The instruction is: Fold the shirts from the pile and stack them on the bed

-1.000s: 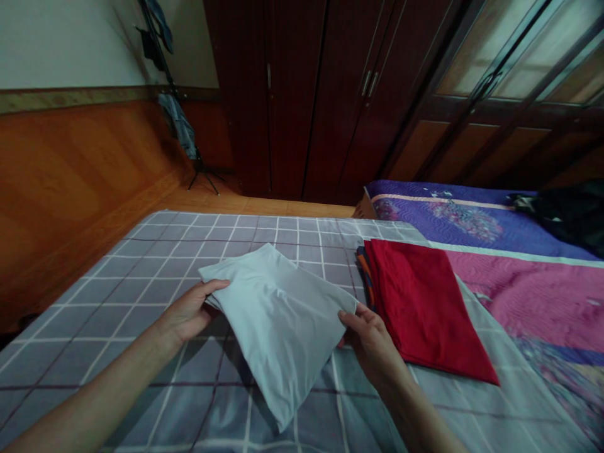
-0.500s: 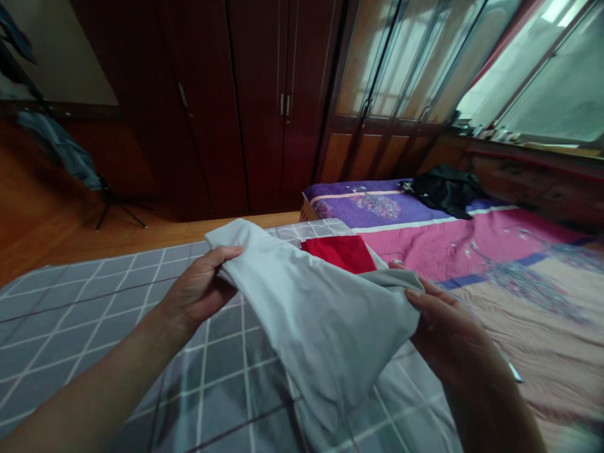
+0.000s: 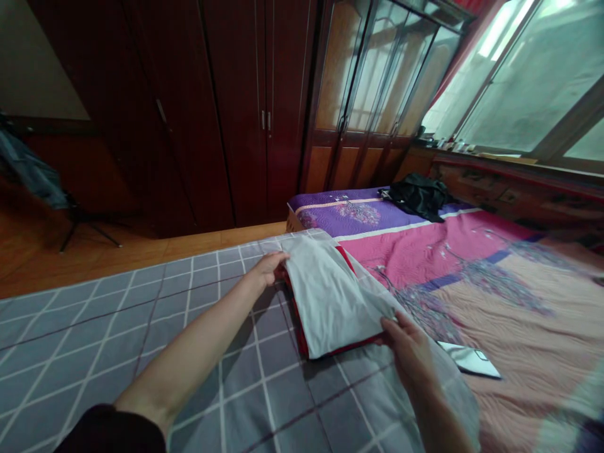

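A pale grey-white cloth [image 3: 330,299], likely a T-shirt, lies folded over a stack of red folded cloth [image 3: 301,327], which shows only as a strip along its edges. My left hand [image 3: 268,269] pinches the far end of the white cloth. At its near corner, my right hand [image 3: 408,349] holds the fabric, which drapes loosely past the wrist. Both hands are on the white cloth, well apart. Any layers under the red cloth are hidden.
The stack rests on a grey checked bed sheet [image 3: 141,327] beside a pink patterned quilt [image 3: 438,258]. A smartphone [image 3: 469,360] lies on the quilt near my right hand. Farther off are a black cloth bundle [image 3: 418,196], a dark wooden wardrobe [image 3: 236,113] and a stand [image 3: 78,226].
The white cloth has come down from the air onto the red stack, covering most of it. My hands have spread farther apart, and the view has swung right, showing more of the quilt.
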Demonstrator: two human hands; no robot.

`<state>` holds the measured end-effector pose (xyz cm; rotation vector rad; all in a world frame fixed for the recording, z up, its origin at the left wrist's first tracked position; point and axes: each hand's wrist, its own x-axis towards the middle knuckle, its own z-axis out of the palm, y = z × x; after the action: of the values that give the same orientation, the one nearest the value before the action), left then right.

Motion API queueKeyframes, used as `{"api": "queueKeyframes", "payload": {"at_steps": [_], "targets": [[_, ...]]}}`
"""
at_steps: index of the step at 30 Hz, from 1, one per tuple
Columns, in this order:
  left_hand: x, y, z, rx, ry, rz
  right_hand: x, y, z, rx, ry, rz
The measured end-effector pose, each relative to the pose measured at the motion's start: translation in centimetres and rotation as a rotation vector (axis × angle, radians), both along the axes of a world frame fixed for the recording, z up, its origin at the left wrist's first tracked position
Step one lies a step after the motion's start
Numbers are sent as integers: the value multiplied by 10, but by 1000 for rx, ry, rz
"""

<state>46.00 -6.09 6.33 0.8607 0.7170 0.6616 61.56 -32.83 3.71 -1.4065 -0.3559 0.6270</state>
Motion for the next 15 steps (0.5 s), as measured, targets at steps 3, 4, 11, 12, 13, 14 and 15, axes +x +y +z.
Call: {"api": "queueKeyframes", "payload": {"at_steps": [3,4,11,12,13,14,15], "targets": [[-1,-6,-38,-11,52,2,4,-4,-39,-76,136,66],[-2,-6,-43,-5,53,3,6,-4,-42,-82,146,79],[-8,-23,-36,9,79,2,15,4,-24,-126,81,95],[-7,-28,-35,7,89,5,14,4,-24,-108,69,81],[-7,-34,-36,7,98,9,13,3,-25,-92,53,68],[-7,-39,-36,8,108,13,13,2,-26,-82,35,59],[-7,-45,-36,9,117,19,12,0,-26,-85,20,53]]}}
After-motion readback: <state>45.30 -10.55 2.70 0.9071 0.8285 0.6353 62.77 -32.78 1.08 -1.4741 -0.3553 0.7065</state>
